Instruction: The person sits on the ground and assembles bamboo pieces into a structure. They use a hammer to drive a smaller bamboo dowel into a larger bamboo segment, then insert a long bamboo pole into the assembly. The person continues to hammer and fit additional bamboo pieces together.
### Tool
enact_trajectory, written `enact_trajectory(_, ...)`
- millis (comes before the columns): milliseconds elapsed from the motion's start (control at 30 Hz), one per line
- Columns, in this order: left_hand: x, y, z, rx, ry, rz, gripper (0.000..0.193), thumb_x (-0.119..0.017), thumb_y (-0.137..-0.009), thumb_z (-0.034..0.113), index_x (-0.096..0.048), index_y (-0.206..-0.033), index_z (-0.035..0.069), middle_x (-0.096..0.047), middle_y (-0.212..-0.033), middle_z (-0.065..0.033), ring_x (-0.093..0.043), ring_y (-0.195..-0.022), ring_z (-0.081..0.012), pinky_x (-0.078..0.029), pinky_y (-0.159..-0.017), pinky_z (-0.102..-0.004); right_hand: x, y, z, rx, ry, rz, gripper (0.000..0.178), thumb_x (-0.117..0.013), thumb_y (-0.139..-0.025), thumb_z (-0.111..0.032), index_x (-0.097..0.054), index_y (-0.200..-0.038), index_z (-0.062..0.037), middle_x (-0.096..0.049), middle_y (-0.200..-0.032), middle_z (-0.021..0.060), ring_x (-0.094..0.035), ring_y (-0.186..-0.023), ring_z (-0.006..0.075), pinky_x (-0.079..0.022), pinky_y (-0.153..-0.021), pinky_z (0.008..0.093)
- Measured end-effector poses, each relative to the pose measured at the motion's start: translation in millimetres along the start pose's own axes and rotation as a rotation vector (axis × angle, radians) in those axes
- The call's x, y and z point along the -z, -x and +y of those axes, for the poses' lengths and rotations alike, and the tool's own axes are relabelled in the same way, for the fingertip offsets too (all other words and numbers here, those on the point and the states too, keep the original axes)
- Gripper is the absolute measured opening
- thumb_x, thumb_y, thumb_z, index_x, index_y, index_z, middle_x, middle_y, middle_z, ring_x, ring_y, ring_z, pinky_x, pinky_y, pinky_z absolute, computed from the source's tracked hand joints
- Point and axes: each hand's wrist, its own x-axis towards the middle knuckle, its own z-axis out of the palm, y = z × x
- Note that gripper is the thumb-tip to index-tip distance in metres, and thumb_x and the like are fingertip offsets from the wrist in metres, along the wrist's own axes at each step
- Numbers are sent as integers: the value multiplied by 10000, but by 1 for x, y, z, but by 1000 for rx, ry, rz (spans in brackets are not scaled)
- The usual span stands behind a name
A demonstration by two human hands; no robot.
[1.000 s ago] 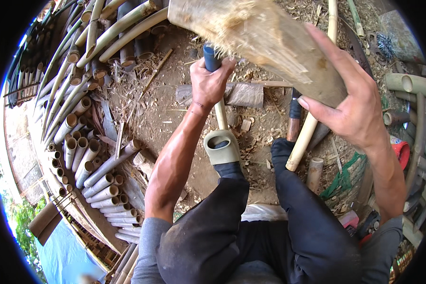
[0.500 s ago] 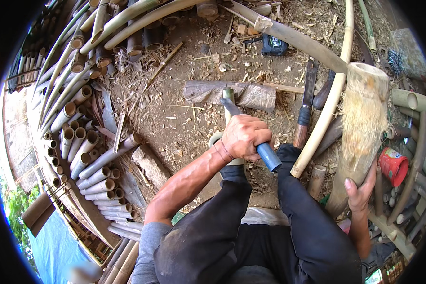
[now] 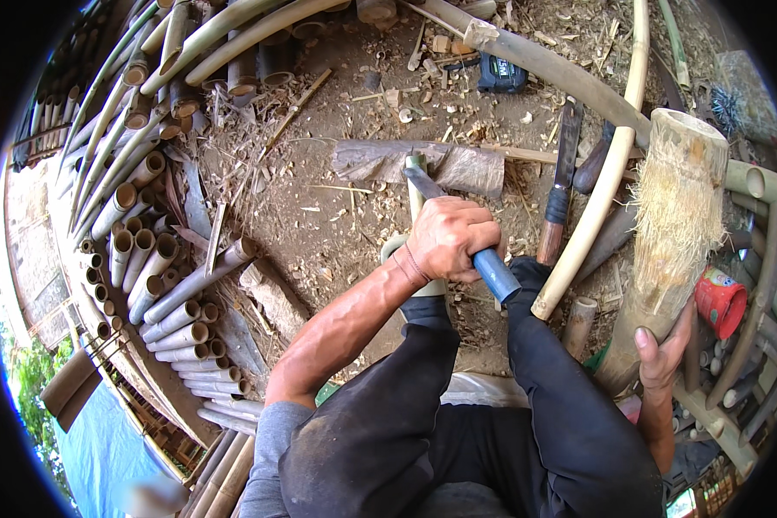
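Note:
My left hand [image 3: 455, 237] is closed round a blue-handled metal tool [image 3: 499, 278]. Its dark metal end reaches up and left to the top of a pale green bamboo piece [image 3: 416, 164], whose lower part is partly hidden behind my hand. That bamboo end lies against a rough wooden block [image 3: 466, 173] on the ground. On the right, my right hand [image 3: 662, 352] holds a thick wooden club [image 3: 678, 207] near its lower end, thumb in front and fingers mostly hidden behind it. The club's upper side is badly frayed into pale fibres.
A knife with a wrapped handle [image 3: 559, 190] lies beside a long curved pole [image 3: 604, 190]. A tape measure [image 3: 501, 74] rests beyond the block. Stacked bamboo lengths [image 3: 177, 324] fill the left side. A red container [image 3: 720, 302] stands by the club. Shavings litter the dirt floor.
The club in my right hand has shifted slightly to the right and its top has risen a little. My left hand and the blue-handled tool have barely moved.

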Motion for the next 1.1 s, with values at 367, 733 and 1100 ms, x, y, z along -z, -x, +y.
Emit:
enact_trajectory(367, 2, -6, 2, -40, 47, 58, 236, -764, -621, 170, -534, -644, 121, -481, -582, -29, -552, -520, -254, -431, -487, -378, 4, 1, 3, 5, -45, -3, 1049, -754, -723, -421, -231, -1470, 97, -440, -1353, 185, -466, -1216, 265, -355, -1067, 385)
enact_trajectory(733, 1, -4, -1, -2, -4, 29, 235, -741, -628, 281, -563, -695, 142, -545, -635, -29, -612, -594, -269, -473, -510, -404, -30, -16, 17, 605, 307, -381, 783, -864, -583, -311, -569, -1211, 51, -645, -1108, 240, -690, -912, 397, -585, -795, 426)
enact_trajectory(1100, 37, -25, -35, 165, 38, 807, 297, -539, -970, 313, -609, -766, 108, -624, -718, -28, -622, -689, -132, -491, -618, -285, -23, 8, 48, 515, 110, -367, 968, -879, -610, -377, -439, -1347, 70, -644, -1163, 205, -679, -988, 323, -552, -877, 416)
